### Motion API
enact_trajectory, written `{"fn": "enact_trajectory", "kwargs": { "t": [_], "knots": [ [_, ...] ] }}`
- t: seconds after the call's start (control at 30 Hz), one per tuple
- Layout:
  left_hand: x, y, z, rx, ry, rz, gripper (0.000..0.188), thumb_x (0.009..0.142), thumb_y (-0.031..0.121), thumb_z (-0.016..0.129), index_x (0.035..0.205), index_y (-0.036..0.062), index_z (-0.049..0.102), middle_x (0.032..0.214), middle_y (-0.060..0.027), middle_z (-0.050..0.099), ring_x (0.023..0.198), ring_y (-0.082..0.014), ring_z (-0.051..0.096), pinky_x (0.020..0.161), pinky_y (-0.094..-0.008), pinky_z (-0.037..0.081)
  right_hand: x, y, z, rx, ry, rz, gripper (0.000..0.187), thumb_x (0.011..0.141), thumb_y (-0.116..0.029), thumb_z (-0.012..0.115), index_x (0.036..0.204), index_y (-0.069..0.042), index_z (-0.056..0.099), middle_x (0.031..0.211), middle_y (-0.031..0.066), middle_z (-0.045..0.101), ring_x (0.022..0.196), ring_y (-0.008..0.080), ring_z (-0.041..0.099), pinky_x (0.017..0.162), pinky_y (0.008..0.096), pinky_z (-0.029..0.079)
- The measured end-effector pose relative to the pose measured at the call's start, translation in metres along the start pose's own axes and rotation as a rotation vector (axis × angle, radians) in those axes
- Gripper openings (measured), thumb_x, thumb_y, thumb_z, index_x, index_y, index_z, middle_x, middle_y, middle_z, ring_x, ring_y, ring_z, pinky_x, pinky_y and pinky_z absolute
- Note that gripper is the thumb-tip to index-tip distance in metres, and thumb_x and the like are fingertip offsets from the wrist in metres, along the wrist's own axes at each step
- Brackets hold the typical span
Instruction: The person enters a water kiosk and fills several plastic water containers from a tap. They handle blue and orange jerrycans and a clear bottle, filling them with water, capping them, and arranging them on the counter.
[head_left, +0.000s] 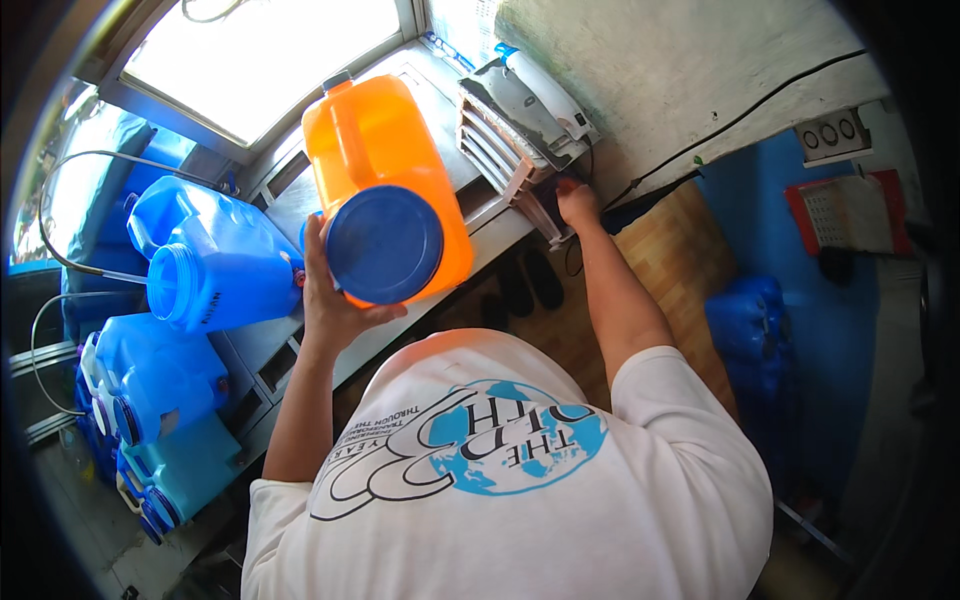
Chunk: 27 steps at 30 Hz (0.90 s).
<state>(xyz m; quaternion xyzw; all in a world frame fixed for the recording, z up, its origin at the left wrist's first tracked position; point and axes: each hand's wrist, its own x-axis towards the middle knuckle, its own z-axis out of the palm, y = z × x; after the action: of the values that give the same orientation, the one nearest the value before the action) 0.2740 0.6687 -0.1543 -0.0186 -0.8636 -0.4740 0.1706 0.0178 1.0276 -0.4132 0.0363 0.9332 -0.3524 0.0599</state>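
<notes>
An orange plastic water jug (380, 130) with a wide blue cap (386, 245) is tilted over the counter, its cap facing me. My left hand (335, 310) is closed around the jug's capped end, with the thumb below the cap and the fingers at its left side. My right hand (579, 204) reaches beside a slatted plastic rack (495, 140). Its fingers look curled, but their tips fade into the dark space there, so what they hold is hidden. On top of the rack lies a white cylindrical device with a blue end (540, 90).
An uncapped blue jug (225, 255) stands at left by a thin hose (110, 272). More blue jugs (165, 375) and a teal one (185, 465) are nearer. A black cord (740, 125) runs along the wall to the right. Dark slippers (530, 280) lie on the floor.
</notes>
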Motion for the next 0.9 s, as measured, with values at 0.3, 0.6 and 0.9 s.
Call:
{"fn": "enact_trajectory", "kwargs": {
  "t": [0.3,0.6,0.9],
  "knots": [
    [0.009,0.011,-0.033,-0.188,0.180,-0.193,0.104,0.070,0.076,0.061,0.148,0.0133,0.030,0.147,-0.0166,0.039,0.140,-0.0300,0.031,0.115,-0.0472,0.020,0.006,-0.067,-0.019,1.018,-0.187,0.559,0.015,0.094,-0.024,0.048,0.101,-0.017,0.057,0.084,-0.0011,0.061,0.067,0.0124,0.060,0.056,0.0305,0.045],
    [0.189,-0.013,-0.027,0.219,0.176,-0.288,0.056,0.095,0.037,0.052,0.141,0.0074,0.042,0.138,-0.0149,0.050,0.130,-0.0253,0.044,0.105,-0.0357,0.036,-0.049,0.004,-0.054,0.639,0.069,0.311,0.030,0.088,-0.013,0.054,0.117,-0.008,0.048,0.088,0.0070,0.061,0.077,0.0213,0.062,0.065,0.0395,0.051],
    [0.212,-0.052,-0.021,-0.054,0.038,-0.505,0.054,0.087,0.032,0.066,0.129,-0.0003,0.052,0.111,-0.0141,0.064,0.097,-0.0210,0.063,0.088,-0.0316,0.049,-0.060,-0.052,-0.089,-0.312,0.088,-0.316,0.032,0.079,-0.024,0.070,0.106,-0.008,0.063,0.091,0.0122,0.067,0.087,0.0336,0.064,0.081,0.0460,0.049]
  ]
}}
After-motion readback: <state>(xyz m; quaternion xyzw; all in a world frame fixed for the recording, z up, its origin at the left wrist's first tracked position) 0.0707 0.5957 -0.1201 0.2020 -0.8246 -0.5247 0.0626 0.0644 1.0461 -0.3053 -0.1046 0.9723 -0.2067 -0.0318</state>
